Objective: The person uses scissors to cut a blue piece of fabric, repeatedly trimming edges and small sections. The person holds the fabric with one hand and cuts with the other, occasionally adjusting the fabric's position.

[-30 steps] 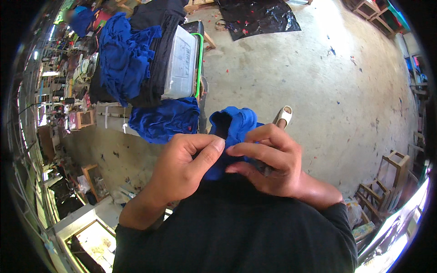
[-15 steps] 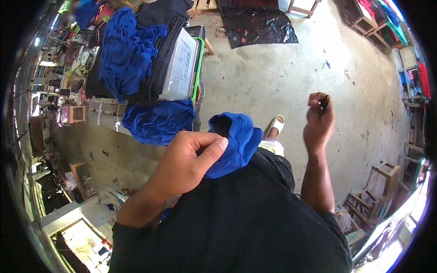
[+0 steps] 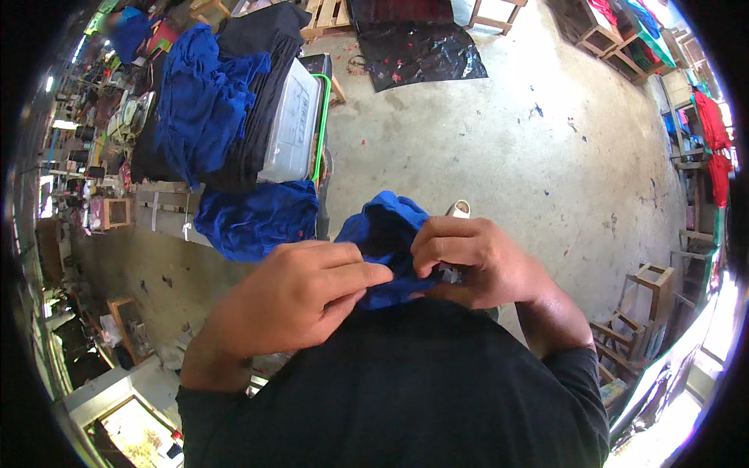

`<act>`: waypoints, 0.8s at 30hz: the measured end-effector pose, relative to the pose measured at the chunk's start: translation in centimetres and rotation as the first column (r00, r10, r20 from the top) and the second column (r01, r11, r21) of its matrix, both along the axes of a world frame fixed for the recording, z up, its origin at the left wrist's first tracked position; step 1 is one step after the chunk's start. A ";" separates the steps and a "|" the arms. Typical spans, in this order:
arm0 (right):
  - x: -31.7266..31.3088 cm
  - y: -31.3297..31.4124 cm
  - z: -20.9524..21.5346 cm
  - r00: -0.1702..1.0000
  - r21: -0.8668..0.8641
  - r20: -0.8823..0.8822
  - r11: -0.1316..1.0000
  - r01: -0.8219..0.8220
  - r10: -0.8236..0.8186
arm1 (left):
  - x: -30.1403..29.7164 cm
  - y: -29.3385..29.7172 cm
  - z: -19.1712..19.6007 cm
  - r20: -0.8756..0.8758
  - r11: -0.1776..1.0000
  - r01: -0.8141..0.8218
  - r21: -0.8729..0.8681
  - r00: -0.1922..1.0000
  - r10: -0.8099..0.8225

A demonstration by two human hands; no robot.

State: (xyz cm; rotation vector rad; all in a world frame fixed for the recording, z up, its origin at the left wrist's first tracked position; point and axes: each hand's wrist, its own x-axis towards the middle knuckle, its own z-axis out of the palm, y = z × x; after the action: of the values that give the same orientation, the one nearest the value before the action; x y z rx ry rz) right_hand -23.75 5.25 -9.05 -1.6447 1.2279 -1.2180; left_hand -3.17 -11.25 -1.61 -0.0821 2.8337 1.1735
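A blue garment piece [image 3: 388, 212] is bunched in front of my black shirt, its dark opening facing up. My left hand [image 3: 292, 295] pinches its near left edge, fingers pressed together and pointing right. At its right side, my right hand [image 3: 485, 261] is closed with fingers curled against the cloth. A small pale glint shows under those fingers; what it belongs to is mostly hidden.
On the left, blue cloth [image 3: 204, 105] lies over a dark fabric stack beside a clear plastic bin [image 3: 295, 125]. More blue cloth [image 3: 257, 218] hangs nearby. Black sheeting [image 3: 425, 58] covers some floor ahead. Wooden stools [image 3: 644, 300] stand at right.
My right hand has come in from the far right to the blue garment piece, a small dark thing in its fingers earlier. My left hand has shifted slightly, still pinching the cloth.
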 end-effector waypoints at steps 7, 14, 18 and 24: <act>1.9 1.1 -2.1 0.970 -0.187 -0.082 0.960 0.209 -0.228 | 2.6 0.9 -1.6 -0.341 0.962 -0.245 -0.121 0.920 0.192; 4.3 3.7 -4.4 0.929 -0.319 0.020 0.878 0.357 -0.371 | 4.4 0.7 -3.1 -0.125 0.977 -0.156 0.147 0.977 0.175; 5.5 4.1 -4.7 0.946 -0.169 0.122 0.933 0.317 -0.300 | 4.3 0.8 -2.5 0.254 0.839 -0.251 0.483 0.957 0.140; 6.2 3.4 -3.4 0.981 -0.077 0.124 0.985 0.156 -0.146 | 2.0 1.3 -2.9 -0.053 0.990 -0.062 0.127 0.996 0.070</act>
State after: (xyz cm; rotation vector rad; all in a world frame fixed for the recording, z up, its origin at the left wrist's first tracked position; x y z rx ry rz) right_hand -17.59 8.60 -12.44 -1.5387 1.2599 -1.4598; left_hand -1.21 -9.96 -4.51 -0.1378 2.8180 1.3864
